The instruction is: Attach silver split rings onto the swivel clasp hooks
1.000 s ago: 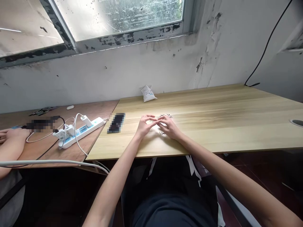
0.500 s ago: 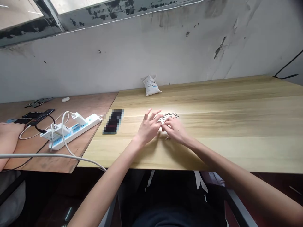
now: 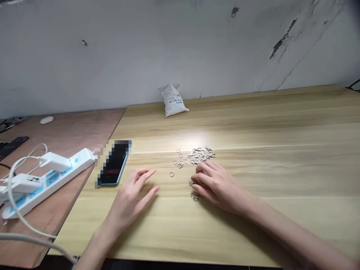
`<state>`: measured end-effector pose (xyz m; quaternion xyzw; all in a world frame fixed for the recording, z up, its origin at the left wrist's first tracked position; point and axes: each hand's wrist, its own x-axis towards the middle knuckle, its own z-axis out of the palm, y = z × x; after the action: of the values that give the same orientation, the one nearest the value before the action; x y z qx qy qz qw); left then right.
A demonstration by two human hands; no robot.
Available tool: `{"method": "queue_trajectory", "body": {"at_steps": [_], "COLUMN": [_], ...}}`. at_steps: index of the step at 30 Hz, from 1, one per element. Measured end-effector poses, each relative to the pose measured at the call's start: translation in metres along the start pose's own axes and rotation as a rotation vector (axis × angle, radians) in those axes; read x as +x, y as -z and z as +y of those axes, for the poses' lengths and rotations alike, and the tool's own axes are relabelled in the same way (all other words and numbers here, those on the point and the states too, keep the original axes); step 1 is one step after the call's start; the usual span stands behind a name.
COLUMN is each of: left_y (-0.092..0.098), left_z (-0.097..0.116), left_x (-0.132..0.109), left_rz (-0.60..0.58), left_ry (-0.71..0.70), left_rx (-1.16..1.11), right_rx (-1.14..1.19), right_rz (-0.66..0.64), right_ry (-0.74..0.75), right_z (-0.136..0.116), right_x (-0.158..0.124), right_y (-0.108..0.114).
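Observation:
My left hand is over the wooden table, thumb and fingers apart, with nothing between them. To its right, small split rings lie scattered. A loose pile of silvery swivel clasps sits just beyond my right hand. The fingers of that hand curl down at the tabletop over small metal pieces; whether it grips one is hidden. Beside its thumb lies a clasp with a ring.
A white packet with a printed label rests against the wall. A blurred phone is left of my left hand. On the adjoining brown table are a white power strip, cables and a white oval object.
The view has come closer to the table. My left hand has moved left, away from my right hand and the metal pieces, uncovering the scattered rings.

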<state>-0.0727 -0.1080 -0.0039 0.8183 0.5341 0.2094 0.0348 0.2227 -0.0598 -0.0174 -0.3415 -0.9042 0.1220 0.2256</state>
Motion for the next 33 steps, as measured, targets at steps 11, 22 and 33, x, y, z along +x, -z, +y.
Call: {"method": "queue_trajectory", "body": {"at_steps": [11,22,33], "left_y": [-0.018,-0.014,-0.016], "left_z": [0.014,0.025,0.039], "left_x": [0.037,0.052,0.059], "left_rz": [-0.115,-0.200,-0.215], "left_ry": [-0.158,-0.272,-0.356], "left_rx": [0.074,0.074,0.054], "right_rx": [-0.344,-0.540,-0.472], "right_rz": [0.007,-0.063,-0.053], "right_ry": [0.089,0.186,0.134], "right_z": [0.032,0.021,0.024], "right_x": [0.024,0.034,0.026], "right_y": [0.010,0.011,0.012]}}
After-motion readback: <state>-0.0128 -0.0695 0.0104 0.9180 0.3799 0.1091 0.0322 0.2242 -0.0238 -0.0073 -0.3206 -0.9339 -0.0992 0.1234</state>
